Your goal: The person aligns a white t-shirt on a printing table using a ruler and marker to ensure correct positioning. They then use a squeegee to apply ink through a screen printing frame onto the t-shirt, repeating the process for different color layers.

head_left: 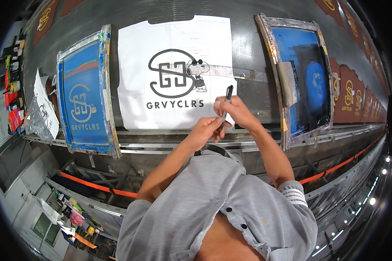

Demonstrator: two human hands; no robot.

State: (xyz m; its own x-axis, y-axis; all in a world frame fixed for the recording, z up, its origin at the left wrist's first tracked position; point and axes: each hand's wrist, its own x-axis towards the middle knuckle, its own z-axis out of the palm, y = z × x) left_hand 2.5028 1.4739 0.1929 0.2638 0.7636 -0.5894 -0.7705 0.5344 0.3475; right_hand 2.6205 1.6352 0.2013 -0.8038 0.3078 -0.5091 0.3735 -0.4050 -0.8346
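A white sheet [139,39] printed with a large black emblem and a cartoon dog lies on the dark printing table [248,52]. Over its lower right corner, my right hand [231,108] grips a black pen [229,92], upright with its dark top above the fingers. My left hand [207,130] is just below, its fingers closed on the pen's lower part.
Blue screens in metal frames stand left [80,71] and right [294,41] of the sheet. Brown printed pieces [348,113] line the table beyond the right screen. Papers with plastic wrap [48,117] lie at left. A rail [161,141] runs along the near edge.
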